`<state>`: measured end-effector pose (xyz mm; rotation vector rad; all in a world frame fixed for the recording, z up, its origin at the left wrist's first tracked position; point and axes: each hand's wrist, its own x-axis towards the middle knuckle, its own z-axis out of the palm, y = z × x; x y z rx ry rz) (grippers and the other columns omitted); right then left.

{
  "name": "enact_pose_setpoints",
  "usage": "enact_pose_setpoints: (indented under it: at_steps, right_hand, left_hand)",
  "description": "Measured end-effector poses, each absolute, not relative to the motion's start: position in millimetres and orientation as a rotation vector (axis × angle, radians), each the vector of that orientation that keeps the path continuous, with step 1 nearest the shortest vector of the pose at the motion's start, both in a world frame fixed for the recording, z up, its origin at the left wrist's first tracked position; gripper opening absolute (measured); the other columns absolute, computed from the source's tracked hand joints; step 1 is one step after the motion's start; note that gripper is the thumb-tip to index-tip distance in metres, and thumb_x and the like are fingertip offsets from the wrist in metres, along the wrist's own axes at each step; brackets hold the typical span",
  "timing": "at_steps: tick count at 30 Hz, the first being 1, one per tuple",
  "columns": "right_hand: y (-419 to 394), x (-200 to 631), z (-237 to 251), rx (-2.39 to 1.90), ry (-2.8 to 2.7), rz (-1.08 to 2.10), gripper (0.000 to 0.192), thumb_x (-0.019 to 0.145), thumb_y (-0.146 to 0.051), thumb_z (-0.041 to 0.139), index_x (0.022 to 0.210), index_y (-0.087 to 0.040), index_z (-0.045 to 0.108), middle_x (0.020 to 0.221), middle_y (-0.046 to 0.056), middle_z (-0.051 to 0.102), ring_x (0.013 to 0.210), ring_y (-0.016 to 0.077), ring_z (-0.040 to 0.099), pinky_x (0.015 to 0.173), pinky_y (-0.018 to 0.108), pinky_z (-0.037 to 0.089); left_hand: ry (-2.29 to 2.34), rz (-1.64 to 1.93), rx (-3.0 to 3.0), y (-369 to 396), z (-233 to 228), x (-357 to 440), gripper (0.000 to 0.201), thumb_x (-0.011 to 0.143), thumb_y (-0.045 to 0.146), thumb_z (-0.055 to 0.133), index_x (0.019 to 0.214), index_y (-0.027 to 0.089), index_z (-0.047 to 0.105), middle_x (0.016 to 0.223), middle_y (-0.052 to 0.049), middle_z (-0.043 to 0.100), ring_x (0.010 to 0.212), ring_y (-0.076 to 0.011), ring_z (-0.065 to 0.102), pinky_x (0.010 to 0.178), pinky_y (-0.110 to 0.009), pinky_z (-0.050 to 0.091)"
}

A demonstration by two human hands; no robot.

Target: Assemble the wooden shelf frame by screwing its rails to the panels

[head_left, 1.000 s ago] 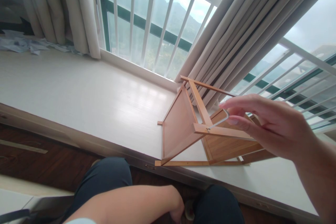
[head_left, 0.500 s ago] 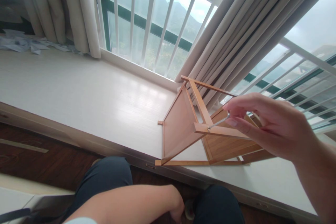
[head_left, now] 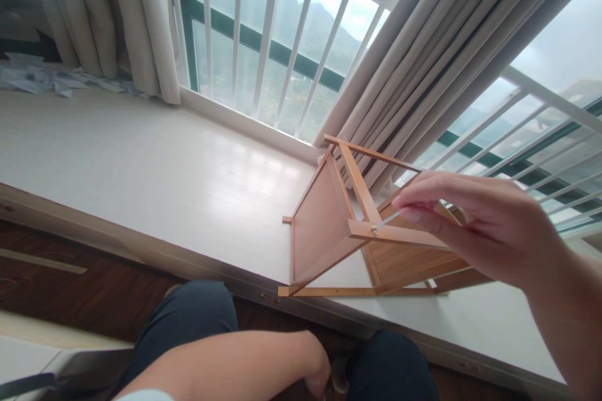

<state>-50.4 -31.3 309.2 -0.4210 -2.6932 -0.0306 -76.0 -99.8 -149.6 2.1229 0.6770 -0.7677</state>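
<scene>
Our right hand (head_left: 480, 225) pinches a thin hex key (head_left: 386, 220) between thumb and fingertips; its shaft slants down-left, tip at the rail of the wooden frame (head_left: 329, 225) lying on the white sill (head_left: 141, 163). Our left hand (head_left: 320, 373) rests low, seemingly curled.

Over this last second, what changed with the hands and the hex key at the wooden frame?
The right hand turned the hex key: its bent arm, upright between the fingers before, is now hidden under the fingertips, the tip still seated in the wooden frame. The left hand stayed low between the knees; the frame did not shift.
</scene>
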Motion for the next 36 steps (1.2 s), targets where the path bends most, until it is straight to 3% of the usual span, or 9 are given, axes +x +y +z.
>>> enact_pose_setpoints:
  at_steps: [7,12,17,25,31,36]
  right_hand:
    - [-30.2,-46.2,310.3,-0.472,-2.621,-0.116,0.014,0.092,-0.015,0.069,0.100,-0.026,0.068,0.093,-0.002,0.074,0.081,0.0107,0.072,0.074,0.021,0.055]
    - [-30.8,-44.3,309.3,-0.503,-2.597,-0.125,0.014,0.092,-0.017,0.070,0.099,-0.028,0.068,0.089,-0.004,0.074,0.080,0.0088,0.072,0.073,0.018,0.054]
    - [-32.1,-48.0,309.1,-0.469,-2.656,-0.006,0.015,0.091,-0.015,0.070,0.099,-0.027,0.067,0.089,-0.004,0.072,0.081,0.0090,0.069,0.073,0.020,0.054]
    - [-30.1,-47.8,310.8,-0.457,-2.698,0.098,0.018,0.092,-0.012,0.066,0.100,-0.028,0.067,0.092,-0.002,0.071,0.085,0.0115,0.069,0.074,0.023,0.055]
    - [-28.9,-47.4,311.3,-0.441,-2.712,0.160,0.018,0.093,-0.011,0.065,0.099,-0.028,0.067,0.091,-0.001,0.071,0.086,0.0121,0.069,0.073,0.024,0.055]
    - [-26.9,-46.5,314.1,-0.389,-2.741,0.150,0.018,0.094,-0.011,0.063,0.098,-0.028,0.067,0.094,0.000,0.071,0.087,0.0128,0.069,0.074,0.025,0.056]
  left_hand:
    - [0.651,-0.815,2.124,-100.6,-139.8,-78.7,0.059,0.071,0.031,0.082,0.126,0.013,0.075,0.106,-0.017,0.080,0.099,-0.0353,0.075,0.081,-0.042,0.055]
    - [0.729,-0.655,2.097,-100.0,-140.5,-79.1,0.048,0.058,0.025,0.088,0.105,0.018,0.084,0.089,-0.013,0.081,0.090,-0.0360,0.076,0.076,-0.042,0.055]
    - [0.640,-0.776,2.127,-99.7,-132.6,-82.0,0.057,0.070,0.030,0.082,0.124,0.011,0.076,0.100,-0.018,0.080,0.095,-0.0374,0.075,0.080,-0.044,0.055]
    - [0.615,-0.844,2.147,-100.9,-131.8,-83.2,0.062,0.078,0.036,0.076,0.136,0.017,0.069,0.118,-0.016,0.077,0.110,-0.0358,0.072,0.087,-0.044,0.054]
    - [0.665,-0.799,2.104,-100.4,-137.1,-81.3,0.052,0.072,0.032,0.081,0.124,0.025,0.077,0.116,-0.012,0.079,0.110,-0.0357,0.073,0.089,-0.044,0.054]
    - [0.618,-0.832,2.149,-101.1,-134.4,-80.2,0.064,0.076,0.035,0.078,0.135,0.012,0.069,0.115,-0.019,0.078,0.108,-0.0372,0.073,0.087,-0.045,0.055]
